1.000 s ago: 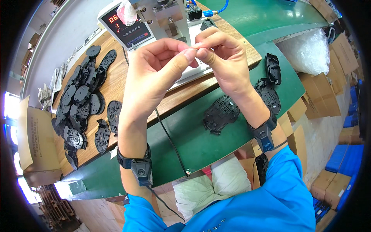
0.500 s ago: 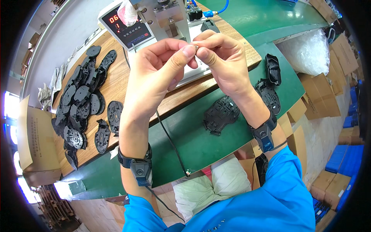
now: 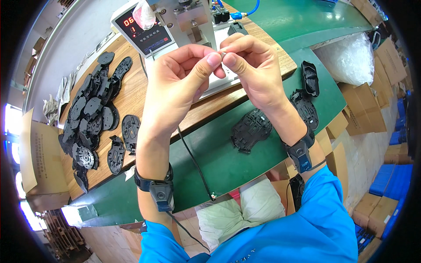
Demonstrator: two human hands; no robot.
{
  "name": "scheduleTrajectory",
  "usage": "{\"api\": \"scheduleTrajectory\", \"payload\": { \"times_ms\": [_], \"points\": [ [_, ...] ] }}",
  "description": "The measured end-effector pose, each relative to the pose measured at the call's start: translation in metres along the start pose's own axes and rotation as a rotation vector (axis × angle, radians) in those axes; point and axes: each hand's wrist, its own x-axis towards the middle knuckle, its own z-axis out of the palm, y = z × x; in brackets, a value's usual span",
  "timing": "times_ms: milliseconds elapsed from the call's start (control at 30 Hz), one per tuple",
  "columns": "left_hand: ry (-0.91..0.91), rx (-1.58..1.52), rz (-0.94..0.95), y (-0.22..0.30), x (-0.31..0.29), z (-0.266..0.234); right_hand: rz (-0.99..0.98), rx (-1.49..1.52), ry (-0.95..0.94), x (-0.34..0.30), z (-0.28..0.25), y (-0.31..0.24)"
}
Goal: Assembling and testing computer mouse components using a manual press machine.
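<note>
My left hand (image 3: 182, 83) and my right hand (image 3: 254, 70) meet fingertip to fingertip before the metal press (image 3: 186, 22). Between the pinched thumbs and forefingers is a small metallic part (image 3: 223, 55), mostly hidden and too small to name. Both hands are closed on it. A control box (image 3: 142, 30) with red lit digits stands left of the press. Beneath my right wrist, a black plastic mouse-shaped shell (image 3: 251, 130) lies on the green table. Two more black shells, one of them this upright-edged piece (image 3: 309, 79), lie to its right.
A heap of black plastic shells (image 3: 90, 107) covers the left of the wooden board (image 3: 193, 120). A black cable (image 3: 193, 162) hangs over the green table (image 3: 210, 153). Cardboard boxes (image 3: 364, 107) and a clear plastic bag (image 3: 346, 59) stand at the right.
Both hands stay nearly in place. The fingertips have shifted very slightly around the small metallic part; nothing else has visibly moved.
</note>
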Motion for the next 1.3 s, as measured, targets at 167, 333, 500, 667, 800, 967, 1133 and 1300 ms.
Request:
{"api": "scheduleTrajectory", "payload": {
  "times_ms": [167,333,500,667,800,967,1133,1300],
  "points": [
    [0.028,0.135,0.044,0.004,-0.002,0.001,0.010,-0.013,0.001,0.000,0.000,0.000],
    [0.032,0.152,0.132,0.004,-0.001,0.005,0.005,-0.013,0.009,0.001,-0.002,-0.001],
    [0.109,0.300,0.288,-0.001,-0.001,0.010,0.012,0.021,0.005,0.001,-0.004,0.002],
    [0.168,0.561,0.404,-0.005,0.001,0.004,0.002,-0.028,0.018,0.000,-0.002,0.001],
    [0.192,0.763,0.379,0.001,-0.003,0.007,0.009,-0.061,0.033,-0.001,-0.001,0.001],
    [0.263,0.801,0.497,-0.007,0.000,0.013,0.041,-0.100,0.038,-0.001,-0.003,0.000],
    [0.302,0.826,0.492,-0.012,0.002,0.016,0.044,-0.080,0.054,-0.002,-0.004,0.002],
    [0.347,0.858,0.494,-0.013,-0.003,0.019,0.080,-0.250,0.108,-0.007,0.001,-0.001]
  ]
}}
